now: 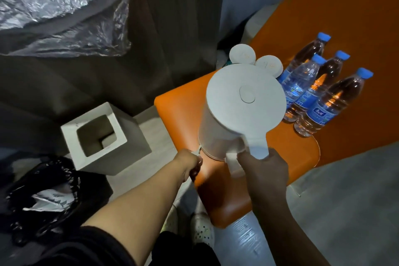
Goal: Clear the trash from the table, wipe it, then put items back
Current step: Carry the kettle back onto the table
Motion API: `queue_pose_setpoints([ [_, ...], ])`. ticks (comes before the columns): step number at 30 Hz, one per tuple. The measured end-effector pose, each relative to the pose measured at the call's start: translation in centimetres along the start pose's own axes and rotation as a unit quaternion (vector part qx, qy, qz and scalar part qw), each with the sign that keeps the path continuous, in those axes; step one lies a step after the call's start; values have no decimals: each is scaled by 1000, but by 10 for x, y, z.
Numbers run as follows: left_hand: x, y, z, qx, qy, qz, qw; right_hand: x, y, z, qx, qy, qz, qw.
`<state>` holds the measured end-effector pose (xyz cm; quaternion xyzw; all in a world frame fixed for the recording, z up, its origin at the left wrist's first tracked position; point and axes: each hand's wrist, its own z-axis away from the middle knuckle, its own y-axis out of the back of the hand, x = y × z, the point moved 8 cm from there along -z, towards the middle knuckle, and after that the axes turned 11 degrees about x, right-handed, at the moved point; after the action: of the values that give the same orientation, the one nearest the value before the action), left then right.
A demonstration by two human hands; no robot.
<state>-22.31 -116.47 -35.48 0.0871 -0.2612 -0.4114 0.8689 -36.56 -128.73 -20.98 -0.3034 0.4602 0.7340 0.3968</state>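
A white electric kettle (233,112) stands near the front left corner of the orange table (177,119). My right hand (264,170) grips its handle from the near side. My left hand (191,163) is at the kettle's base on the left and pinches a thin white cord there. Behind the kettle stand two cups with round white lids (243,55). Several water bottles with blue caps (317,95) stand to the kettle's right.
A white square bin (121,131) stands on the floor left of the table. A black trash bag (41,196) with crumpled paper inside sits at the lower left. Clear plastic sheeting (54,6) hangs at the upper left. A dark curtain (172,17) is behind.
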Motion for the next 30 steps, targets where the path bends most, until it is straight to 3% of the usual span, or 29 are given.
queue_pose_setpoints([
  [2,-2,16,12,-5,6,17,1000,-13,-1,12,1,17,40,999],
  [3,-4,24,15,-12,14,36,999,-25,2,17,31,72,43,996],
  [5,-4,46,25,-17,19,69,997,-37,-19,28,-72,32,20,997],
  [6,-5,58,31,-15,20,83,996,-52,-15,29,-53,99,41,993],
  [8,-10,83,39,-4,24,116,993,-73,-22,48,-66,90,-1,994],
  [9,-15,98,43,5,29,135,990,-86,-14,55,-15,112,12,994],
  [15,-49,181,80,73,50,259,962,-134,-36,110,-118,152,13,981],
  [25,-145,333,173,179,62,498,846,-164,-95,233,-234,248,103,934],
  [30,-197,404,227,195,24,592,782,-178,-127,322,-299,319,174,882],
])
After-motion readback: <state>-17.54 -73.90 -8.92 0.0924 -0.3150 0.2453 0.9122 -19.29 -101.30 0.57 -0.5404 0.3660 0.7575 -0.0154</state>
